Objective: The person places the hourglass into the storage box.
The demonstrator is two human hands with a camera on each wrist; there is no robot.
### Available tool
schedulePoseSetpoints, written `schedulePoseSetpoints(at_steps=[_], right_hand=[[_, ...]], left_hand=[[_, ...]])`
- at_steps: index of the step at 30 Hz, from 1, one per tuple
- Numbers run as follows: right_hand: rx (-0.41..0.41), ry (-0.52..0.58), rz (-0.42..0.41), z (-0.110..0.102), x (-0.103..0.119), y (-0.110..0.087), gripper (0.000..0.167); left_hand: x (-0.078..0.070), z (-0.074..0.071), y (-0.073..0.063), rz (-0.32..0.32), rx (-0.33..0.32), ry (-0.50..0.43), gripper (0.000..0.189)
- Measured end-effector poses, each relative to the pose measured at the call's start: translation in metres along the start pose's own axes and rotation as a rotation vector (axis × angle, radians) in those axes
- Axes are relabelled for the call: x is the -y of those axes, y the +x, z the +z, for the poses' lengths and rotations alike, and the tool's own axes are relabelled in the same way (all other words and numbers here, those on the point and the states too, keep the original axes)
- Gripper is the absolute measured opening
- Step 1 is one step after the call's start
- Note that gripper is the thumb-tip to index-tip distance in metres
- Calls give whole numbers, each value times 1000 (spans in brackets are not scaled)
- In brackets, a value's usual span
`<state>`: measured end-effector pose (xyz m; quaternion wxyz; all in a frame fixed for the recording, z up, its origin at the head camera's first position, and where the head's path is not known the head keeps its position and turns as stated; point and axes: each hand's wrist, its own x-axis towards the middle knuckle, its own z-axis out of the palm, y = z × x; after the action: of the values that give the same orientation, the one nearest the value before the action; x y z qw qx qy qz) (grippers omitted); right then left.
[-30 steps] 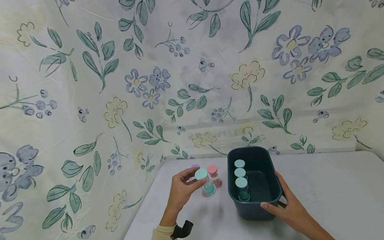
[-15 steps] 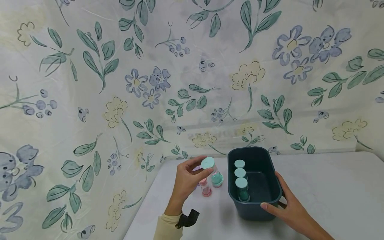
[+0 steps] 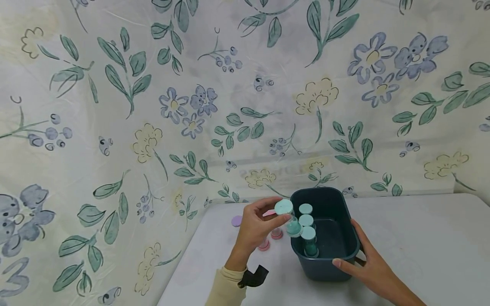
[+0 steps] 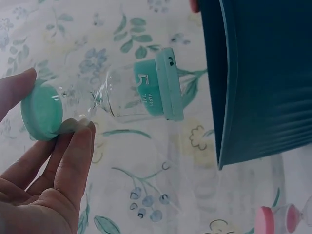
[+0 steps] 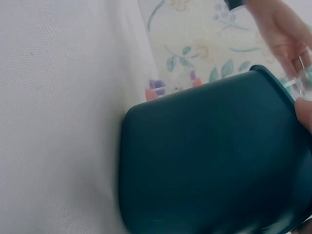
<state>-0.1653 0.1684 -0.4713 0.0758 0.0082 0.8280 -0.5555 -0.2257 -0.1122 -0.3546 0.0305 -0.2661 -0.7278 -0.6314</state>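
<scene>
My left hand (image 3: pixel 255 227) pinches a mint-capped sand timer (image 3: pixel 284 207) by its top cap, tilted at the left rim of the dark teal bin (image 3: pixel 323 270). In the left wrist view the sand timer (image 4: pixel 148 87) has green sand, a "5" and "HAPPY TIME" printed on its glass. Its lower cap is apart from the bin wall (image 4: pixel 273 92) there. Three more mint-capped sand timers (image 3: pixel 308 233) stand in a row along the inside left wall of the bin. My right hand (image 3: pixel 369 265) grips the bin's near right side, thumb over the rim.
Left of the bin, pink sand timers (image 3: pixel 264 245) stand on the white table (image 3: pixel 413 238), partly hidden behind my left hand. A purple-capped sand timer (image 3: pixel 237 221) stands farther left. A floral cloth (image 3: pixel 237 93) hangs behind the table.
My left hand has carried the mint sand timer rightward from beside the pink ones to the bin's left rim. The right hand and the bin have stayed in place.
</scene>
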Motion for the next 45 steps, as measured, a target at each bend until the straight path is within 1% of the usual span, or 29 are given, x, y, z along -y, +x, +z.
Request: schedulePoseSetpoints(at_steps=[5,12,17,21,25,30,33,41,45], right_hand=[[-2,3,-11,0,0,-1,122],[-1,10,-20,1,-1,-2,121],[-2,4,-12,1,-1,-2,121],[-3,4,-10,1,-1,-1,122],[-2,14,-17,1,-2,-2,121],[-5,7,-19,2,-2,-2,121],[-8,-2,-23,2,-2,-2,121],[-5,7,-14,2,0,-3,120],[-2,10,-12,1,0,-3,122]], left_hand=[[5,11,2,-22,38,-27,49],[14,21,0,-80,73,28,47],[21,26,-2,-118,102,37,46],[26,29,-4,-125,139,32,49],[29,31,-6,-146,168,45,50],[31,32,-9,-155,194,73,45],[32,32,-9,-159,205,97,45],[40,32,-10,-187,219,164,44],[41,32,-9,-199,227,210,42]])
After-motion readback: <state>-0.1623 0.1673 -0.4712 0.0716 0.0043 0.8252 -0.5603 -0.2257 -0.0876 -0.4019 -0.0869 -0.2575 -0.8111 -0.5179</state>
